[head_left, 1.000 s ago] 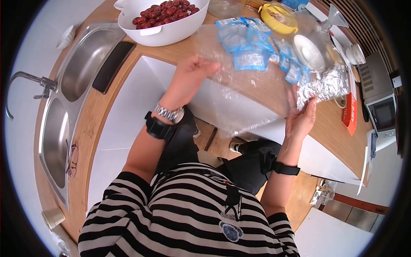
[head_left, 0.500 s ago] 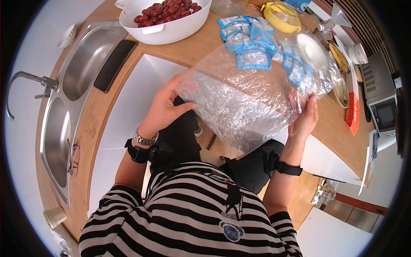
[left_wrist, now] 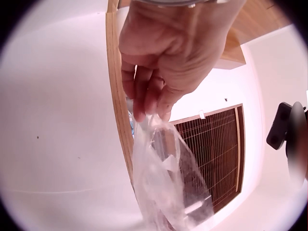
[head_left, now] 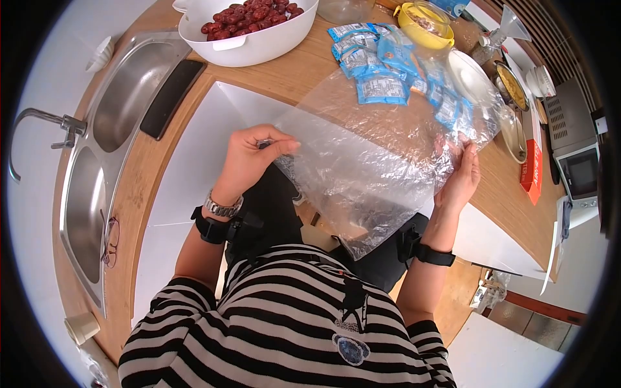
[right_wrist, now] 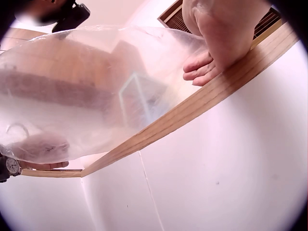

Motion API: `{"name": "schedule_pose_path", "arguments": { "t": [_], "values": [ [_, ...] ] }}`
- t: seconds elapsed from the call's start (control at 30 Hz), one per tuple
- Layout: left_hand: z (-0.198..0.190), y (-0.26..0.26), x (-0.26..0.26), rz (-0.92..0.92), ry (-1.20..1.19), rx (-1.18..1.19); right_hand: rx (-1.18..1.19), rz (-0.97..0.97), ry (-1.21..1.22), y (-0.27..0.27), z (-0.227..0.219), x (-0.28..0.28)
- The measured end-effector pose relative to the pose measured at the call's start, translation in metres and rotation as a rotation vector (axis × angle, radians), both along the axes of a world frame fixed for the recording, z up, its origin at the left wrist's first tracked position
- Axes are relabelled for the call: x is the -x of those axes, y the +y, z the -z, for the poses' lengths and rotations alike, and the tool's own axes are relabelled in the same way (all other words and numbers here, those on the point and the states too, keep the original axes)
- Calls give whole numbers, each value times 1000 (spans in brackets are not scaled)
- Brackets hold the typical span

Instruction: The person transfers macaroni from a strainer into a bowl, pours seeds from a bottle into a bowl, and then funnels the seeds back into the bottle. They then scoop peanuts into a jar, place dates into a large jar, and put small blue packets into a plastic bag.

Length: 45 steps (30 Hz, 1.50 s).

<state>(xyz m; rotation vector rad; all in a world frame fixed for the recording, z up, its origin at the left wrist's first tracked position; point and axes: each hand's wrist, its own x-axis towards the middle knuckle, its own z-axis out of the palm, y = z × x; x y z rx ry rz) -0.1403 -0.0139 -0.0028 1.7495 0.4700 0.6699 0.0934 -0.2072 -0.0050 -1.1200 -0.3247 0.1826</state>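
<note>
A large clear plastic bag (head_left: 362, 168) is stretched between the two hands over the counter's edge. My left hand (head_left: 252, 158) pinches its left edge between thumb and fingertips; the left wrist view shows the left hand (left_wrist: 173, 57) with the plastic (left_wrist: 159, 163) hanging from its fingertips. At the bag's right side my right hand (head_left: 458, 178) grips the film, its fingers partly behind it. In the right wrist view the right hand (right_wrist: 219, 43) is at the edge of the spread film (right_wrist: 82, 86). Blue-and-white packets (head_left: 383, 89) lie on the counter beyond, some seen through the plastic.
A white bowl (head_left: 252, 50) of red dates stands at the back left, beside a dark phone-like slab (head_left: 172, 100) and a steel sink (head_left: 84, 213). Farther right are a yellow container (head_left: 424, 29), a white dish (head_left: 469, 74) and a red box (head_left: 532, 171).
My left hand has moved down and left, letting go of the bag's edge in part and pinching it again. The bag is spread wider, its lower corner hanging lower. The right hand has barely moved.
</note>
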Motion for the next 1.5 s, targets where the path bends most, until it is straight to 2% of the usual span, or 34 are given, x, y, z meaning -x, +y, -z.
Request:
{"name": "schedule_pose_path", "arguments": {
  "t": [0.1, 0.17, 0.2, 0.27, 0.3, 0.37, 0.4, 0.47, 0.5, 0.57, 0.7, 0.77, 0.83, 0.9, 0.97, 1.0, 1.07, 1.1, 1.17, 1.2, 1.27, 1.3, 1.33, 1.4, 1.43, 1.5],
  "values": [
    [0, 0, -2, -46, 51, 84, -43, 3, -13, 2, 1, 2],
    [4, 1, -6, -172, -24, -310, -80, 0, -35, 3, 2, 2],
    [2, -1, -6, -172, -24, -309, -65, 13, -50, 2, 4, 1],
    [-4, -5, -6, -310, 19, -516, -50, 27, -66, 1, 8, -2],
    [-4, -4, -6, -310, 19, -516, -29, 24, -88, 1, 9, -3],
    [-1, -2, -5, -252, 38, -859, -8, 20, -111, 0, 7, -2],
    [-1, -3, -3, -253, 38, -859, 40, 30, -102, 0, 4, 0],
    [-1, -8, 3, -42, 180, -655, 85, 39, -93, 0, -1, 3],
    [-3, -10, 6, -42, 179, -657, 98, 37, -70, 1, -3, 3],
    [-9, -12, 10, 68, 255, -562, 109, 38, -50, 1, -6, 3],
    [-11, -15, 14, 82, 183, -485, 145, -21, -14, 7, -13, -2],
    [-9, -12, 17, 72, 171, -559, 178, -49, -7, 11, -17, -6],
    [-10, -12, 19, 54, 176, -592, 249, -25, -146, 20, -24, -13],
    [-11, -13, 19, 40, 178, -625, 244, -40, -150, 31, -32, -19],
    [-10, -15, 19, -65, 187, -687, 244, -91, -169, 42, -37, -23],
    [-10, -15, 18, -61, 183, -691, 171, -117, -148, 52, -37, -26],
    [-11, -16, 16, -100, 247, -796, 312, -230, -87, 54, -50, -26],
    [-10, -16, 15, -97, 240, -799, 310, -223, -92, 54, -49, -31],
    [-5, -18, 12, -201, 158, -845, 475, -65, -346, 49, -42, -47],
    [-3, -19, 11, -200, 151, -844, 476, -60, -350, 45, -40, -54],
    [1, -20, 12, -270, 165, -676, 828, 128, -541, 35, -37, -68],
    [0, -22, 11, -268, 163, -674, 909, 42, -495, 30, -35, -74],
    [-2, -25, 9, -319, 143, -654, 916, 46, -493, 27, -30, -76],
    [-7, -27, 8, -373, 124, -637, 1248, 7, -1104, 26, -23, -77],
    [-8, -28, 8, -380, 131, -638, 1361, -98, -962, 28, -23, -77],
    [-9, -27, 8, -389, 137, -640, 1370, -85, -938, 30, -22, -73]
  ]
}}
